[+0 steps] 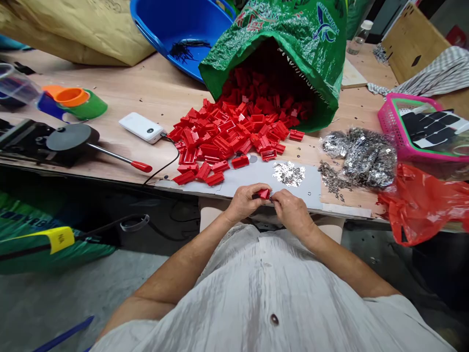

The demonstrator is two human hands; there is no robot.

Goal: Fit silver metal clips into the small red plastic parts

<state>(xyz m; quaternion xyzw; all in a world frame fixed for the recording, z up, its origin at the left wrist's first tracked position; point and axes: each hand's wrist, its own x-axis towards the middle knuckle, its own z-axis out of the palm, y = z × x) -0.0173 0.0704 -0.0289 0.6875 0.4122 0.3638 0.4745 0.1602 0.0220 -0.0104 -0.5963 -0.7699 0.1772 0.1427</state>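
The left hand point(245, 202) pinches a red plastic piece point(264, 194); the right hand point(293, 209), grip hidden from me, seems to be fitting its end, needing careful pushing.

Red piece point(264, 194) half-hidden; basin point(172, 24) cropped

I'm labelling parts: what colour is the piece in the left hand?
The piece is red; head view.

Light falls on a wood-grain table point(142, 90); below its near edge, deep shadow gives way to grey floor point(54, 296).
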